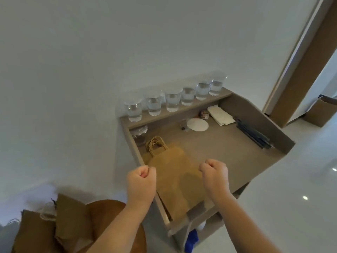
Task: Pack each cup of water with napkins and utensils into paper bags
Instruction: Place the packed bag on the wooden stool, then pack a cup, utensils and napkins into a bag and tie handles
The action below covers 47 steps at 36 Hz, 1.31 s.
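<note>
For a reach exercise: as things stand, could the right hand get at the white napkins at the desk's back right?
Probably yes: the right hand, an empty fist over the paper bag, has only bare desk between it and the napkins.

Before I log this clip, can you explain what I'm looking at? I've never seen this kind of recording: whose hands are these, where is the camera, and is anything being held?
There is no machine here. A person wears one wide-angle camera on the head, and it looks down at their own bare hands. The left hand and right hand are both closed fists holding nothing. They are over the near end of a small desk, where a flat paper bag lies. Six cups of water stand in a row along the desk's raised back. White napkins and dark utensils lie on its right side.
</note>
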Motion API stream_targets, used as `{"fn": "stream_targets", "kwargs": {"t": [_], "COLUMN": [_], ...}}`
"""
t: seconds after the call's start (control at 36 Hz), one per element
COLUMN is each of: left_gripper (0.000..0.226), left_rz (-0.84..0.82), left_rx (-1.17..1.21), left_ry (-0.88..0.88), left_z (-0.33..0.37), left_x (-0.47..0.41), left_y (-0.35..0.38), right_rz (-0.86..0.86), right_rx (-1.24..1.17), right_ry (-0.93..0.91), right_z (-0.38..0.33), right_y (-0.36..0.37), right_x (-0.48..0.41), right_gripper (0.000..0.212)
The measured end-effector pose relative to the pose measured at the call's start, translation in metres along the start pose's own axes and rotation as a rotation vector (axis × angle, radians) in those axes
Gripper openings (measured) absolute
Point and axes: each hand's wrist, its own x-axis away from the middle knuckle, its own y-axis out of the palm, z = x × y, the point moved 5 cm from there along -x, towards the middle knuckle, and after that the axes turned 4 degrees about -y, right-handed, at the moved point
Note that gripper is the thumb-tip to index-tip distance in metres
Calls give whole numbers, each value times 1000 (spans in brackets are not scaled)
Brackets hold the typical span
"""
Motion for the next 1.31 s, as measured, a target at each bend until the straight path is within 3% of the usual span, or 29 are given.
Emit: {"fn": "stream_targets", "kwargs": {"t": [0.08, 0.14, 0.22, 0.31, 0.36, 0.44, 0.5, 0.67, 0.78, 0.86, 0.92, 1.0, 1.19, 1.31], "left_gripper": [53, 49, 39, 24, 15, 59, 73, 64, 49, 37, 35, 32, 15, 30], "left_rz": [50, 20, -3, -2, -21, -73, -107, -166, -154, -117, -111, -107, -203, -263], "left_rx": [-189, -469, -826, -838, -897, -1034, -1090, -1128, -1046, -960, -917, -852, -304, 41], "left_ry": [99, 255, 347, 336, 317, 214, 220, 224, 250, 281, 285, 247, -222, -483], "left_z": [-3, -1, -5, -11, -15, -22, -24, -24, -23, -20, -16, -6, 30, 62], "left_x": [-12, -16, -22, -25, -25, -29, -30, -31, -32, -32, -33, -34, -57, -67], "left_y": [37, 56, 70, 71, 74, 82, 88, 90, 88, 84, 82, 79, 90, 127], "right_rz": [-198, -342, -515, -632, -648, -585, -561, -596, -628, -743, -824, -815, -687, -649], "right_rx": [245, 443, 580, 571, 571, 539, 530, 504, 636, 644, 652, 644, 434, 327], "right_ry": [5, -28, -27, 30, 56, 76, 103, 182, -41, -160, -220, -325, -495, -645], "right_z": [17, 24, 35, 45, 51, 56, 58, 56, 25, -12, -35, -64, -113, -122], "right_y": [11, 23, 44, 64, 76, 81, 80, 76, 67, 56, 46, 25, -22, -38], "right_x": [-50, -75, -99, -107, -110, -117, -124, -135, -145, -148, -149, -155, -173, -185], "right_gripper": [26, 12, 35, 56, 61, 53, 44, 40, 30, 28, 29, 30, 17, 14]}}
